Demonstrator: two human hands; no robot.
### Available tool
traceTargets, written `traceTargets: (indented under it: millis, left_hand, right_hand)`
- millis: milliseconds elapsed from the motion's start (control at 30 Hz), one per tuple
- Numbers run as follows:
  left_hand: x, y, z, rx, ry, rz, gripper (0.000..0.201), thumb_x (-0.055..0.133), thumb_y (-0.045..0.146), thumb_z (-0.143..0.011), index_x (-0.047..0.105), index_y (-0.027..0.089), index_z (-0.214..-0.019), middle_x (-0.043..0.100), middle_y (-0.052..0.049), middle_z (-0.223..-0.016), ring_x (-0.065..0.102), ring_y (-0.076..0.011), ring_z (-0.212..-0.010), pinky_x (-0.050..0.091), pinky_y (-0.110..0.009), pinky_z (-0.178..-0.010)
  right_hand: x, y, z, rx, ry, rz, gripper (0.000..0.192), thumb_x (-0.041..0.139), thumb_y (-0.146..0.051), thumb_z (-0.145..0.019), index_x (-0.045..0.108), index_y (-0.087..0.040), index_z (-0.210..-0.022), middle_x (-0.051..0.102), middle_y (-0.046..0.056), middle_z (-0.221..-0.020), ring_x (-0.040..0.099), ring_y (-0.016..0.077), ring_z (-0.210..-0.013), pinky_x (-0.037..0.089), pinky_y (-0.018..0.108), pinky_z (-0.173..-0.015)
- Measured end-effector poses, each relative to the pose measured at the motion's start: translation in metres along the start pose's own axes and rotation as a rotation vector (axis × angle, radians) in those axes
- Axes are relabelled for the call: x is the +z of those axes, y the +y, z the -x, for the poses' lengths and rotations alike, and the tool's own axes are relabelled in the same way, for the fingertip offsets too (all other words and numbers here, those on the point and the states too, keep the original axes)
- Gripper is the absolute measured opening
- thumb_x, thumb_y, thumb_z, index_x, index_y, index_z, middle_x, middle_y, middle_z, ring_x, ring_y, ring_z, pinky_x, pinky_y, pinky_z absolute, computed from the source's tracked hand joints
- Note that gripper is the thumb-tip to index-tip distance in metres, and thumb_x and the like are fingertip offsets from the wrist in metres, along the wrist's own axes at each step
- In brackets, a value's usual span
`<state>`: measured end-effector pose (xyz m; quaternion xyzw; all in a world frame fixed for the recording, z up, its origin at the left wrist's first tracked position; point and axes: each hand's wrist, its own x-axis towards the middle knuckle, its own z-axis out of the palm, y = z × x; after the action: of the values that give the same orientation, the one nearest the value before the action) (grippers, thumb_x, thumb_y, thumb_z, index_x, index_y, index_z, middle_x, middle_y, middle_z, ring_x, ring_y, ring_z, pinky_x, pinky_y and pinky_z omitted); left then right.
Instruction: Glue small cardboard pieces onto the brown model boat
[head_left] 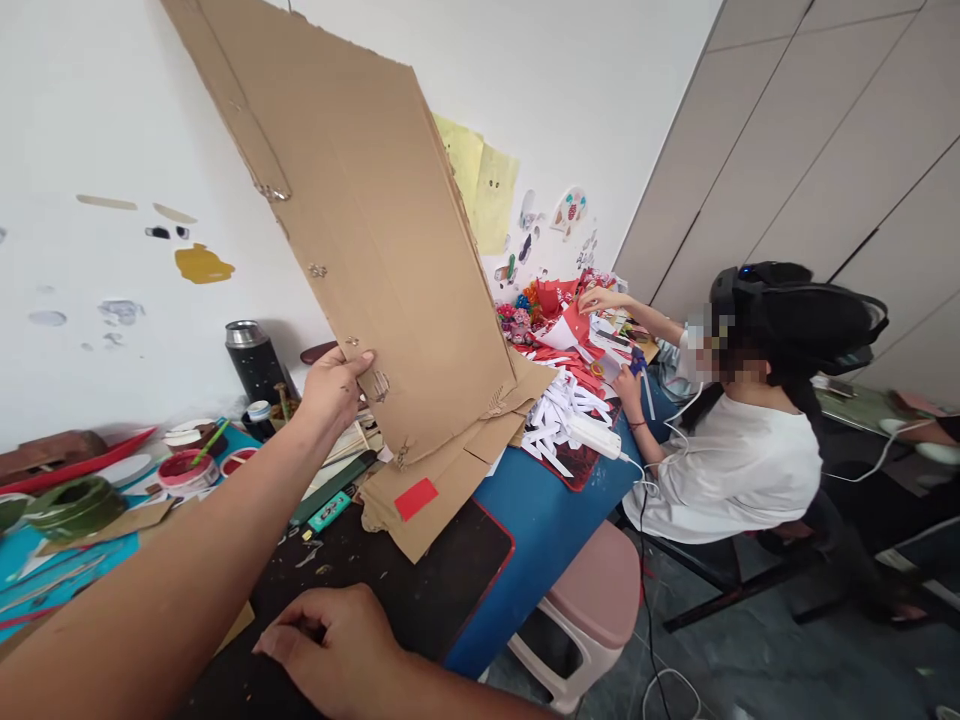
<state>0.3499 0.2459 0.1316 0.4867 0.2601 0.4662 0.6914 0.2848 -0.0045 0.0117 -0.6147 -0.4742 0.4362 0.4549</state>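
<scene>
"Over the blue-covered table (536, 515), what does the person's left hand (335, 388) have hold of?"

"A large cardboard sheet (390, 260), tilted on the slant. The thumb presses its near face at the left edge, low down, with the fingers behind, so the pinch is closed on the board."

"And the right hand (337, 640)?"

"Loosely curled over the black mat (442, 580), a gap between thumb and fingers, nothing visible in it."

"Does the sheet bear on the smaller cardboard pieces (457, 475)?"

"Its bottom edge overlaps them in view; from this angle, contact is hard to judge."

"How is such a hold best kept?"

"Firmly, without creasing the board. One-sided support lets a wide sheet swing, so the free hand would serve well on the opposite edge, keeping it off the black thermos (259, 365) and the white paper strips (553, 420)."
</scene>
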Motion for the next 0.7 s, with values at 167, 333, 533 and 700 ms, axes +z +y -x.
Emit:
traceTargets:
  millis: [167, 333, 533, 700]
  left_hand:
    - [0.008, 0.035, 0.002, 0.196, -0.026, 0.023, 0.042, 0.079, 0.044, -0.11, 0.072, 0.02, -0.144, 0.074, -0.013, -0.147, 0.076, -0.0298, -0.125, 0.069, -0.053, -0.105]
    - [0.001, 0.088, 0.006, 0.428, 0.009, 0.083, 0.028, 0.096, 0.024, -0.085, 0.078, 0.021, -0.107, 0.087, -0.009, -0.125, 0.081, -0.0302, -0.117, 0.07, -0.053, -0.106]
    - [-0.013, 0.135, 0.02, 0.613, 0.035, 0.097, 0.031, 0.096, 0.016, -0.073, 0.075, 0.02, -0.096, 0.089, -0.01, -0.122, 0.079, -0.0324, -0.13, 0.066, -0.057, -0.12]
    - [-0.021, 0.146, 0.032, 0.675, 0.052, 0.08, 0.03, 0.095, 0.012, -0.071, 0.073, 0.02, -0.091, 0.089, -0.009, -0.117, 0.074, -0.0339, -0.141, 0.06, -0.06, -0.127]
  right_hand:
    - [-0.009, 0.011, 0.01, 0.111, -0.042, -0.251, 0.016, 0.082, -0.032, -0.104, 0.093, -0.021, -0.101, 0.062, -0.005, -0.065, 0.044, 0.0111, -0.053, 0.032, 0.024, -0.051]
    - [-0.054, 0.022, 0.037, 0.087, -0.063, -0.449, 0.063, 0.089, -0.081, -0.088, 0.08, -0.019, -0.09, 0.049, -0.01, -0.051, 0.038, 0.0094, -0.045, 0.026, 0.024, -0.046]
    - [-0.114, 0.023, 0.052, 0.226, 0.151, -0.658, 0.086, 0.092, -0.096, -0.069, 0.074, -0.018, -0.101, 0.047, -0.013, -0.05, 0.026, 0.0061, -0.04, 0.014, 0.023, -0.042]
    - [-0.133, 0.024, 0.052, 0.386, 0.123, -0.697, 0.068, 0.085, -0.082, -0.094, 0.074, -0.017, -0.111, 0.05, -0.011, -0.055, 0.025, 0.0052, -0.041, 0.009, 0.022, -0.044]
